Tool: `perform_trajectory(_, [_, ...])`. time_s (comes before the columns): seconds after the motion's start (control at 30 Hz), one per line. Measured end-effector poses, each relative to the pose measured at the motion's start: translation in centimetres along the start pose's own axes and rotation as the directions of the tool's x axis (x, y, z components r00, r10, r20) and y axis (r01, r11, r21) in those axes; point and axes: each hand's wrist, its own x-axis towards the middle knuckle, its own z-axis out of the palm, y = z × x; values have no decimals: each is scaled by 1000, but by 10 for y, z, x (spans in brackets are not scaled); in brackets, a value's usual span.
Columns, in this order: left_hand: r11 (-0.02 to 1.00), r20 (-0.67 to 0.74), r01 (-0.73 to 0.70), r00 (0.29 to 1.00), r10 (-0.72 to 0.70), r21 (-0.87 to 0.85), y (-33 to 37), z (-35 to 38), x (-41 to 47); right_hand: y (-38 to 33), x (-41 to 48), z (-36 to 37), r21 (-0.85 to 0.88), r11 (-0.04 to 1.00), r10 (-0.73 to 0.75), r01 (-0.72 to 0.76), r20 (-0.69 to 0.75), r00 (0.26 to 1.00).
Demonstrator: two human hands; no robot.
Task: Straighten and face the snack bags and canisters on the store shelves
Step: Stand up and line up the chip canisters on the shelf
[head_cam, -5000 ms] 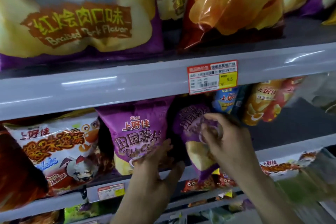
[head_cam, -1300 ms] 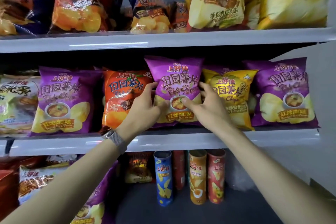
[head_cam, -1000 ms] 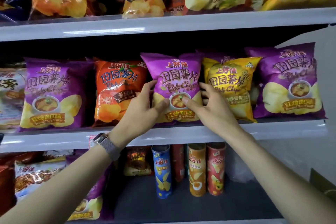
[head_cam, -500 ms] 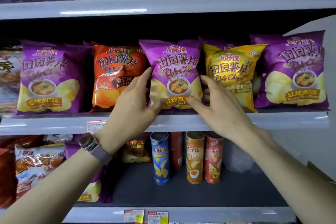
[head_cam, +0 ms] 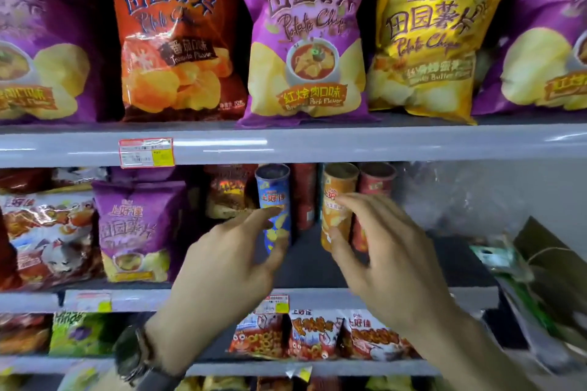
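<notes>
Both hands, flanking the centre purple bag half a second back, are now hanging lower, beneath the grey shelf edge (head_cam: 349, 143), and the view is sitting closer in. Above that edge five bags are standing upright, faces forward: a purple bag (head_cam: 41, 41) far left, an orange-red tomato bag (head_cam: 178, 41), the centre purple bag (head_cam: 305, 41) with its bottom seam lipping over the edge, a yellow bag (head_cam: 428, 35), and another purple bag (head_cam: 546, 41) running off to the right. Below the edge, at left, a white-and-red bag (head_cam: 47, 238) and a smaller purple bag (head_cam: 139, 232) are standing side by side. Left hand (head_cam: 235, 251) is reaching up under the edge, fingers spread and released, forefinger and thumb lying across the front of the blue canister (head_cam: 274, 194); blur is hiding whether they are touching. Right hand (head_cam: 381, 247) is hovering likewise, fingers loosely arched, gripping nothing, thumb overlapping the lower part of the orange canister (head_cam: 338, 187). Both canisters are standing upright beneath the edge, with a red canister (head_cam: 376, 181) partly behind the right fingers. Price tag (head_cam: 146, 152) is sitting on the edge at left. Wristwatch (head_cam: 133, 355) is showing on the left wrist.
</notes>
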Motion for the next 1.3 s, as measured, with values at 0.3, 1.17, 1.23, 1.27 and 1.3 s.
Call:
perform_trajectory(0.3, [962, 237, 271, 933, -269, 26, -67, 89, 32, 58, -29, 81, -140, 950, 304, -280, 197, 932])
perform_trajectory(1.17, [797, 148, 264, 964, -219, -543, -141, 178, 76, 81, -30, 207, -15, 640, 765, -768, -83, 639])
perform_trajectory(1.23, [791, 126, 280, 959, -253, -544, -152, 171, 68, 83, -32, 209, -15, 658, 747, -753, -108, 656])
perform_trajectory(1.27, [791, 115, 286, 957, -267, -541, -157, 168, 64, 83, -32, 210, -22, 662, 743, -749, -113, 660])
perform_trajectory(1.3, [795, 104, 289, 955, -278, -533, -163, 165, 59, 84, -34, 211, -28, 667, 738, -744, -113, 665])
